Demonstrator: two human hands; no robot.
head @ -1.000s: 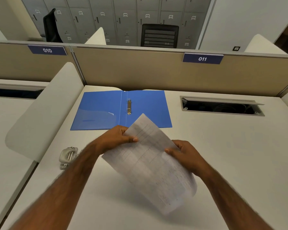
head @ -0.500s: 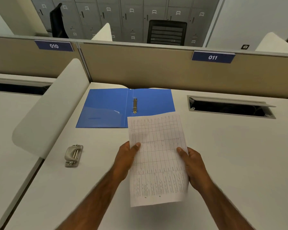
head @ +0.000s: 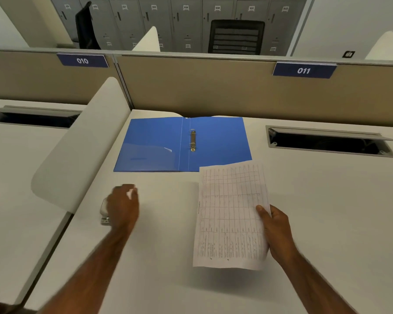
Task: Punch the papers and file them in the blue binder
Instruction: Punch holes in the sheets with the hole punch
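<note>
Right hand (head: pixel 276 234), lower right of frame, pinches the white printed table sheet (head: pixel 230 216) by its edge, thumb on top. Centre-left, the blurred left hand (head: pixel 122 206) curls over the small grey metal hole punch (head: pixel 104 211), grip unclear. Beyond, upper centre, the blue ring binder (head: pixel 159 143) lies open.

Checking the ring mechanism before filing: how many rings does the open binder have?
2: both on the metal spine strip of the blue binder, far ring toward the partition, near ring toward the person.
</note>
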